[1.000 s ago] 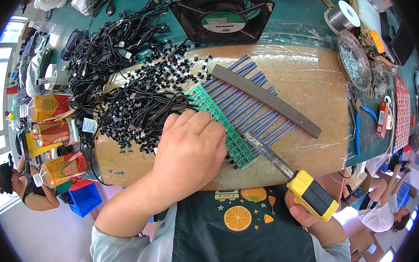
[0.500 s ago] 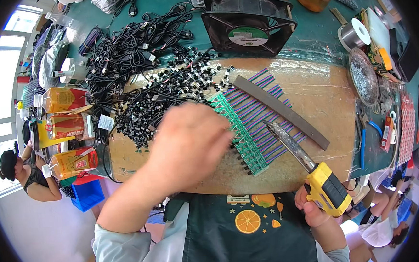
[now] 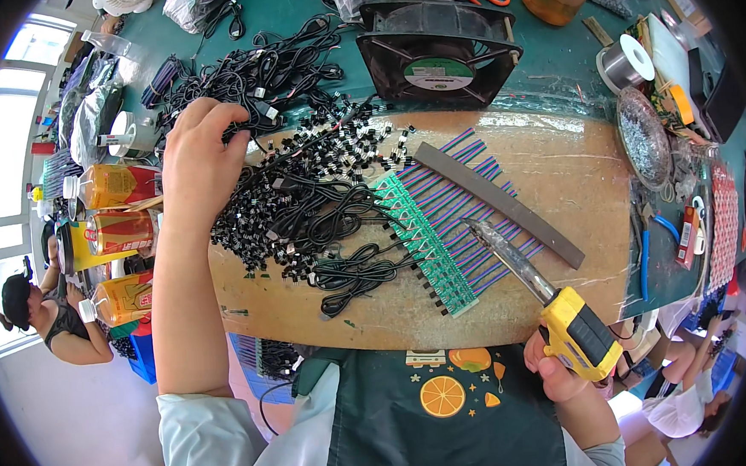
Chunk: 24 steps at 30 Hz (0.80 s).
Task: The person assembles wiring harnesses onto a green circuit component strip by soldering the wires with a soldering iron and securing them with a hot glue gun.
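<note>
My left hand [image 3: 202, 162] reaches over the far-left heap of black cables [image 3: 281, 63]. Its fingers are bent, with a gap between thumb and forefinger. In my right hand [image 3: 557, 371] is a yellow-and-black soldering iron [image 3: 580, 331], its dark tip slanting up-left over the wires. A green circuit board strip [image 3: 430, 251] lies aslant on the brown work board. Ribbons of striped coloured wire [image 3: 475, 218] run from its right side, crossed by a flat grey-brown bar [image 3: 504, 204]. Bundled black cables [image 3: 354, 273] lie against the strip's left side, their ends on it.
Small black connectors [image 3: 253, 232] are heaped left of the strip. A black fan [image 3: 439, 58] stands behind. Far right are a solder spool [image 3: 627, 64] and a metal dish [image 3: 645, 135]. Orange drink bottles [image 3: 121, 231] line the left edge. Other people sit at both sides.
My left hand has moved from the circuit board up and left to the cable heap, uncovering the bundled cables beside the strip. My right hand and the soldering iron have barely moved.
</note>
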### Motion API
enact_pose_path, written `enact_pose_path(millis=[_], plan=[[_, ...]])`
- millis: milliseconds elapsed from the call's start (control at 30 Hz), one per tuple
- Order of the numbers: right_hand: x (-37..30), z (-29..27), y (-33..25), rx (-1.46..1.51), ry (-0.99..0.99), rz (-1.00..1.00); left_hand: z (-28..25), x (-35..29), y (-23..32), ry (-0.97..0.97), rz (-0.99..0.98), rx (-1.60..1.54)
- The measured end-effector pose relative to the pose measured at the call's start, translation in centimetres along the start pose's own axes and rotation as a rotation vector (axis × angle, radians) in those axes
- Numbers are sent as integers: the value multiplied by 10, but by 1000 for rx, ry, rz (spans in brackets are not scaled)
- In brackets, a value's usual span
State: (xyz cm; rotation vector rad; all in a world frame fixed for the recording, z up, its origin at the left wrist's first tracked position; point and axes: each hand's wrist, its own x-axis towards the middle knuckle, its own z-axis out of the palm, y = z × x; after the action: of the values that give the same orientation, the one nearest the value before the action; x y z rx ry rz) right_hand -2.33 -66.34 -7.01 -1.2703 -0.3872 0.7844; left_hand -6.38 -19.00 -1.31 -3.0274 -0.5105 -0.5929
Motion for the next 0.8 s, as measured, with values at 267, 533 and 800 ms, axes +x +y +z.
enact_pose_path(millis=[267,533,800], plan=[[-3,-4,-2,-205,48,75,-19,-9,16,180,-92,-416],[-5,-6,-3,-234,33,106,-63,-74,52,-337,71,-926],[-10,-13,5,-202,-21,83,-47,-80,75,-273,88,-553]])
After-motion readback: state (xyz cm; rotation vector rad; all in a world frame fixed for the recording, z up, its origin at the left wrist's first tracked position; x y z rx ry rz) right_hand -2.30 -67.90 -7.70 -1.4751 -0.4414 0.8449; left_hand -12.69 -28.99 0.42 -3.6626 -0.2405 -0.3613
